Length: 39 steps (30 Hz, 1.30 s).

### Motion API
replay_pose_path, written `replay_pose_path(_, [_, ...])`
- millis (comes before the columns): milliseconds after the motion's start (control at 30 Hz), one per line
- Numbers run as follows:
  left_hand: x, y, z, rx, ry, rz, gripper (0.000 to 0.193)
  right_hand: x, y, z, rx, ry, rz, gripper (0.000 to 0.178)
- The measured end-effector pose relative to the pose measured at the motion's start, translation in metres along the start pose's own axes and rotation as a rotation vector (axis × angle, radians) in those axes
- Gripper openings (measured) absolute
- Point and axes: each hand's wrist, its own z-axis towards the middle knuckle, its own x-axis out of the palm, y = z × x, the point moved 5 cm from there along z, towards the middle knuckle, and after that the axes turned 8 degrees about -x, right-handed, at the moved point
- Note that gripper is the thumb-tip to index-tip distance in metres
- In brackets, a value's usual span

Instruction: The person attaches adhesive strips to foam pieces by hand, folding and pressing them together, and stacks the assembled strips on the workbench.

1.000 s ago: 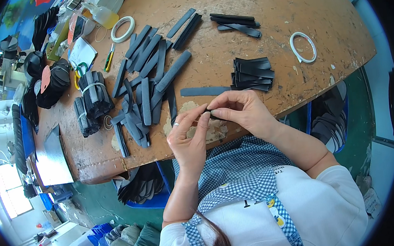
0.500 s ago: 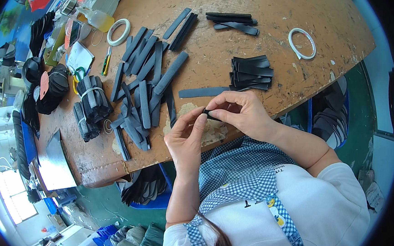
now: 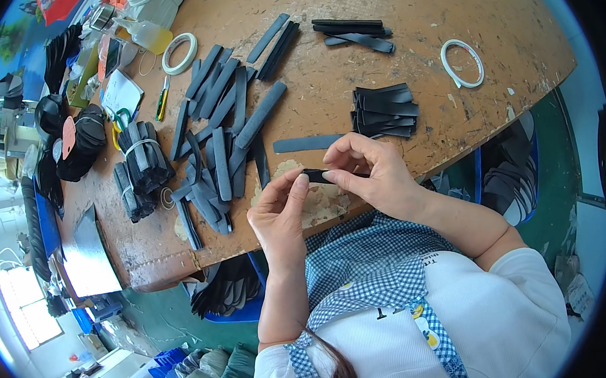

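Observation:
Between my two hands a small black strip (image 3: 315, 176) is pinched at both ends, above the near edge of the table. My left hand (image 3: 281, 208) grips its left end with thumb and forefinger. The thumb and fingers of my right hand (image 3: 372, 170) close on the other end. Just beyond my right fingers a flat grey strip (image 3: 305, 144) lies on the table. Behind that hand is a fanned stack of black strips (image 3: 384, 109). To the left spreads a loose pile of grey strips (image 3: 222, 142).
Bundles of banded strips (image 3: 144, 154), scissors (image 3: 122, 117) and a utility knife (image 3: 162, 100) lie at the left of the table (image 3: 431, 11). Tape rolls (image 3: 462, 63) and another black strip stack (image 3: 355, 34) sit farther off. Blue bins (image 3: 506, 175) stand below the table edge.
My hands have drawn slightly apart, the left one shifting a little left. More of the black strip now shows between my fingers.

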Motion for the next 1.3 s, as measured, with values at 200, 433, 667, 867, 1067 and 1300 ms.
replay_pose_path(200, [0.004,0.004,0.001,0.005,-0.032,0.001,0.022,-0.003,-0.004,-0.002,0.087,0.047,0.022,0.021])
replay_pose_path(433, [0.007,0.006,0.001,0.015,-0.033,-0.019,0.022,-0.005,-0.011,-0.002,0.145,0.045,0.075,0.019])
replay_pose_path(667, [0.011,0.008,0.001,0.019,-0.046,-0.034,0.021,-0.010,-0.012,-0.001,0.168,0.067,0.063,0.015])
replay_pose_path(867, [0.018,0.007,0.002,-0.001,-0.010,0.001,0.022,-0.014,-0.010,-0.001,0.181,0.059,0.074,0.014])
replay_pose_path(1067, [0.024,0.008,0.007,0.002,0.104,0.114,0.017,-0.016,-0.010,-0.002,0.156,0.091,0.080,0.014])
replay_pose_path(1300, [0.052,0.011,0.011,-0.035,0.103,0.105,0.015,-0.046,-0.010,-0.006,0.064,0.046,-0.026,0.014])
